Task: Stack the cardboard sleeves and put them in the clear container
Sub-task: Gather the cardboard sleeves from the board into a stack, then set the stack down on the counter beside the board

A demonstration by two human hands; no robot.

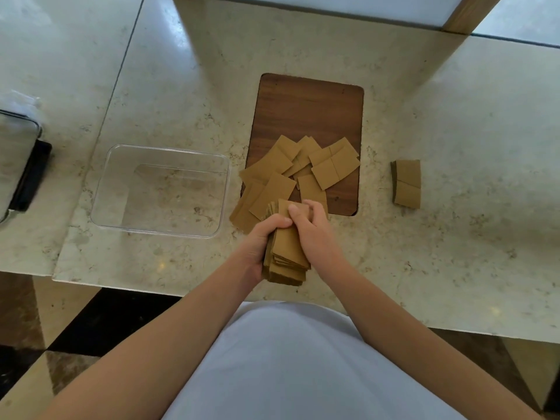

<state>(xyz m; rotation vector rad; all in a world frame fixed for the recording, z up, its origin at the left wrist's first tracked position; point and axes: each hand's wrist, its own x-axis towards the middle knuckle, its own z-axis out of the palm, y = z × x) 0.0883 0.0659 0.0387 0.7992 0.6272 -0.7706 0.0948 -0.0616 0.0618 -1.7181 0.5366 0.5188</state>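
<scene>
Item, as I see it: stack of flat brown cardboard sleeves point(286, 250) clasped by left hand point(263, 237) and right hand point(315, 234) above marble counter point(454, 237), beside empty clear rectangular container point(160, 190), loose sleeves point(303, 168) beyond.

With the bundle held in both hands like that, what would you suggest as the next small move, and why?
Probably square up the stack of sleeves first: its edges are fanned and uneven in the grip of the left hand and right hand. The clear container holds no sleeves, and loose sleeves remain on the counter.
</scene>
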